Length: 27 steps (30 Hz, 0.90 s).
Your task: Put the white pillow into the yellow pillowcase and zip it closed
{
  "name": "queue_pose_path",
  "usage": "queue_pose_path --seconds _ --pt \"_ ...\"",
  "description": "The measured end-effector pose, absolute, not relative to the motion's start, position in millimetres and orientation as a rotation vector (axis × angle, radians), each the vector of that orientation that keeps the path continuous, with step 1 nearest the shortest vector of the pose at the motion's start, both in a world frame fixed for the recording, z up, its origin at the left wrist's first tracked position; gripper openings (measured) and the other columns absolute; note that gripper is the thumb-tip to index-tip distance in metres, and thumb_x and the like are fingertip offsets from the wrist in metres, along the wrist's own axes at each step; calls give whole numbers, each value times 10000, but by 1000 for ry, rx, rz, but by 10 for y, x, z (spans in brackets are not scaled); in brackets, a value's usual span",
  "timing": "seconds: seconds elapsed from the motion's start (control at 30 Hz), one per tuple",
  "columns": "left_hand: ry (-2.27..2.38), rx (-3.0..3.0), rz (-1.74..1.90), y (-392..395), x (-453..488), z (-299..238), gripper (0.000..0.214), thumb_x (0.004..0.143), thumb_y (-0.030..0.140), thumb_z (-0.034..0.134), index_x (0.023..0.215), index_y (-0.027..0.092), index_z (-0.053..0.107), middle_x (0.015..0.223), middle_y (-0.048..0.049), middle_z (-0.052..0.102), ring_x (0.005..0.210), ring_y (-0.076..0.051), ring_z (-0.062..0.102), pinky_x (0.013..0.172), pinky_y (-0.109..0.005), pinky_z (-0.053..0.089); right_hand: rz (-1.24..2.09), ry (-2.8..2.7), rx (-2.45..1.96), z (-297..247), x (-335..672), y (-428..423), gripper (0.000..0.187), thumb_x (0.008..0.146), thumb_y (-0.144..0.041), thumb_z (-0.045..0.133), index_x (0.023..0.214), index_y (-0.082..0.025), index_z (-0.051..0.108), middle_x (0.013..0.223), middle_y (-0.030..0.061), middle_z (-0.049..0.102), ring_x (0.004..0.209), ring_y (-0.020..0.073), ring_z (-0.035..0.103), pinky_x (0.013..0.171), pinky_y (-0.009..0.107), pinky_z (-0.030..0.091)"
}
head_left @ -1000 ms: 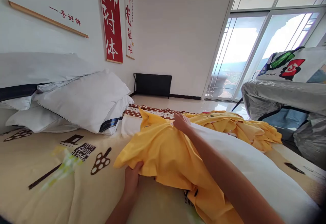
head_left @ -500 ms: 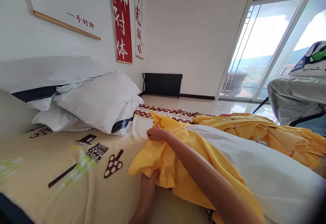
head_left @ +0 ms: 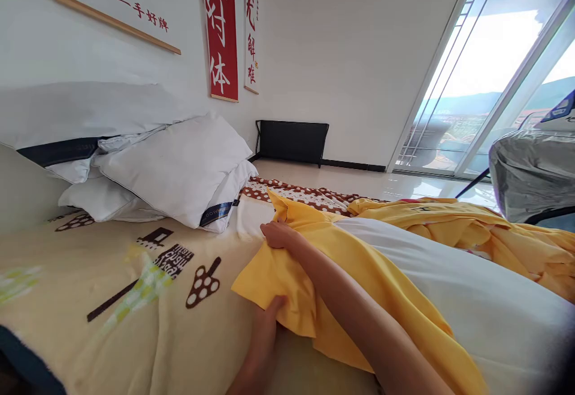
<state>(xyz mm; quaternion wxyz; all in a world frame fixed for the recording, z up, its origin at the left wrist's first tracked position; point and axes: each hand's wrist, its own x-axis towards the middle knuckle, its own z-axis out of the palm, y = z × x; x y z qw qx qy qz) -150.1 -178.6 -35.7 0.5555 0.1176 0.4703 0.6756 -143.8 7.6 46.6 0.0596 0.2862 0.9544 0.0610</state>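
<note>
A plain, bright yellow cloth (head_left: 323,263) lies draped over the near end of a long white pillow (head_left: 449,287) on the bed. It is soft and creased, with one corner standing up in a small peak at its far edge. Its long axis follows the pillow, running from the far left, close to the stacked white pillows (head_left: 179,167), down toward the near right, and the peaked corner points away toward the far wall. The right hand (head_left: 278,234) sits on top of the cloth near that far corner, closed into a loose fist with a fold bunched inside it, and its forearm lies along the cloth's length. The left hand (head_left: 266,338) comes up from below at the cloth's lower hem. Its fingers are curled shut around the edge (the thumb is tucked out of sight under the fabric), so the hem hangs between the two hands. Underneath is a cream printed blanket (head_left: 112,305). A second heap of yellow fabric (head_left: 485,230) lies just beyond the pillow toward the glass sliding door (head_left: 476,83). A red wall scroll (head_left: 221,29) hangs above the pillows.
</note>
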Motion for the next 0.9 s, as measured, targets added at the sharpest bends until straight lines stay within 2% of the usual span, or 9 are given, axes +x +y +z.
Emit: queue_pose_path --seconds 0.1,0.17,0.3,0.37,0.43,0.57,0.77,0.9 --pt "1070 140 1763 -1748 -1629 -249 443 789 305 651 1202 176 557 1206 -120 621 1059 -253 616 824 -324 538 99 2834 813 537 -1408 134 278 778 -124 491 1018 -177 621 1051 84 666 946 210 613 860 355 384" --pt "1084 107 1825 -1701 -1714 -204 432 790 295 665 1188 154 571 1198 -131 624 1056 -242 618 836 -318 541 85 2814 777 582 -1384 152 258 770 -169 533 1003 -204 638 1044 61 673 941 199 615 853 338 391" --pt "1076 72 1818 -1651 -1769 -199 421 765 192 694 1166 128 587 1176 -139 635 1022 -224 635 856 -313 541 222 2825 766 607 -1384 87 287 720 -123 595 1003 -134 640 1000 127 670 965 255 594 904 416 361" --pt "1072 53 1822 -1671 -1749 -203 414 773 195 686 1169 130 588 1170 -139 638 1010 -227 641 856 -328 546 323 2851 760 616 -1417 18 214 727 -62 564 916 -101 656 920 150 669 935 266 586 944 458 319" --pt "1089 28 1856 -1705 -1723 -184 403 781 182 674 1172 135 589 1161 -133 644 1003 -231 645 851 -339 551 417 2923 723 638 -1459 -50 202 790 -50 489 892 -105 655 918 148 657 959 254 558 987 454 275" --pt "1103 64 2007 -1753 -1710 -108 369 811 151 630 1178 171 590 1144 -99 655 1016 -220 642 861 -338 550 563 3110 660 632 -1484 -89 334 926 -109 288 1038 -137 602 1091 133 591 1115 240 439 1021 426 236" --pt "1107 -41 2035 -1752 -1842 -104 296 814 125 615 1109 145 619 1110 -110 663 971 -204 655 866 -315 546 553 3100 759 437 -1401 24 259 896 -120 372 946 -135 627 991 132 615 1000 255 501 919 440 339" --pt "1007 -76 2010 -1741 -1970 -116 212 818 133 605 1027 112 637 1072 -118 671 946 -195 658 857 -298 550 541 3147 771 519 -1200 -76 292 893 -170 416 1141 -158 570 1156 131 581 1083 249 492 949 433 333"
